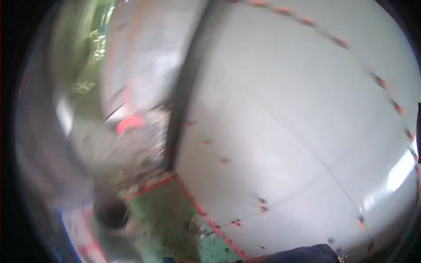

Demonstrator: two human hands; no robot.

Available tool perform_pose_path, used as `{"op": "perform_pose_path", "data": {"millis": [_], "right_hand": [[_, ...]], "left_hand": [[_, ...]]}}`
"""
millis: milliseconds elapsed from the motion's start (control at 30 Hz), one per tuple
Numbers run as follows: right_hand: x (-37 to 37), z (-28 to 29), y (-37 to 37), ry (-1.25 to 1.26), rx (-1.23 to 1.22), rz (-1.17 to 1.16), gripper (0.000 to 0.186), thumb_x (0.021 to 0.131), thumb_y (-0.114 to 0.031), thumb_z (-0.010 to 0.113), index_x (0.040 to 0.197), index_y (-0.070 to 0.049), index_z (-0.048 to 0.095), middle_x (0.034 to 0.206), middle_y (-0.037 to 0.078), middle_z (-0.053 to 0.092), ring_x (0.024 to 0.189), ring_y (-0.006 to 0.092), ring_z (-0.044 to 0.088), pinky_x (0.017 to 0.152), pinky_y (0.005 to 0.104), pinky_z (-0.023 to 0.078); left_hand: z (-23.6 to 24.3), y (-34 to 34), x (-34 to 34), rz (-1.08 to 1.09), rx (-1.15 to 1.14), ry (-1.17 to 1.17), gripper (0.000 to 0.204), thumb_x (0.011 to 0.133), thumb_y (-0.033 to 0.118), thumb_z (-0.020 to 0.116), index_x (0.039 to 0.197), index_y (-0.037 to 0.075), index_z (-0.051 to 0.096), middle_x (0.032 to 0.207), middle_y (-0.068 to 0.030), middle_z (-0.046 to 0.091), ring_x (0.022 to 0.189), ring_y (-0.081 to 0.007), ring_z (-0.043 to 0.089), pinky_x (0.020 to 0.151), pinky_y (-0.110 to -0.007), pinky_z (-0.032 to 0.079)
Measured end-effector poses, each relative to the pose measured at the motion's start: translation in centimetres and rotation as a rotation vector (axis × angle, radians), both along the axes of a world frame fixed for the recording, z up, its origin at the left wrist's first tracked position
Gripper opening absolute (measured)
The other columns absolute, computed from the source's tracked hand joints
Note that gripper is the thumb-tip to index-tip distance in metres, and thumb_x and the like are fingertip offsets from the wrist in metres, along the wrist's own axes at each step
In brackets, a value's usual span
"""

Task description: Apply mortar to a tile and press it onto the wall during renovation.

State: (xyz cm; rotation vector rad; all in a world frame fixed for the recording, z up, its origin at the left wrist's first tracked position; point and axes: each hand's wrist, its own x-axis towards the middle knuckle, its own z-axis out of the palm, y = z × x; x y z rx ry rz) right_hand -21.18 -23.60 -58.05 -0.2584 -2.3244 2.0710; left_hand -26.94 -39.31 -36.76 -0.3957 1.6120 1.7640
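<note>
A dark blue sleeve (307, 255) shows at the lower edge, right of the middle, and appears to be my right arm; no fingers show beyond it. My left hand is out of the picture. Large glossy light grey slabs (280, 118), which look like wall tiles, fill the middle and right, close to the sleeve. Small orange and black clips, such as this one (362, 222), sit along the thin joints between the slabs. The picture is smeared by motion.
A dark upright strip (182, 101) borders the slabs on the left. Below lies a green floor patch (160, 215) edged with red tape (193, 199). At lower left is a dark round shape (112, 211), too blurred to name. Rubble-like debris (158, 127) lies beside the strip.
</note>
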Motion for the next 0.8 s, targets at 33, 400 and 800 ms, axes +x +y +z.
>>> {"op": "perform_pose_path", "data": {"millis": [33,400,800], "right_hand": [[0.9,1.9,2.0,-0.007,-0.025,-0.141,0.062,0.093,-0.034,0.062,0.141,-0.004,0.036,0.106,0.004,0.058,0.089,0.0148,0.058,0.077,0.0303,0.05],[21.3,36.4,8.1,0.199,-0.609,-0.907,0.051,0.096,-0.035,0.058,0.131,-0.001,0.045,0.118,0.008,0.061,0.1,0.0194,0.061,0.091,0.0339,0.049],[23.4,63.9,24.3,0.198,1.966,-0.822,0.064,0.073,-0.015,0.067,0.132,-0.001,0.046,0.139,0.019,0.044,0.124,0.037,0.047,0.106,0.0455,0.038]], "left_hand": [[1.7,1.2,-0.1,-0.103,0.051,0.046,0.032,0.099,0.023,0.053,0.116,-0.004,0.059,0.104,-0.0134,0.065,0.089,-0.0287,0.062,0.08,-0.041,0.05],[9.5,4.5,4.7,-1.156,0.191,1.625,0.034,0.098,0.024,0.054,0.125,0.005,0.061,0.122,-0.0177,0.063,0.114,-0.0365,0.059,0.095,-0.045,0.048],[9.5,12.3,7.1,-1.248,0.416,1.419,0.033,0.101,0.025,0.05,0.126,0.008,0.061,0.123,-0.0131,0.063,0.113,-0.0313,0.06,0.097,-0.043,0.046]]}}
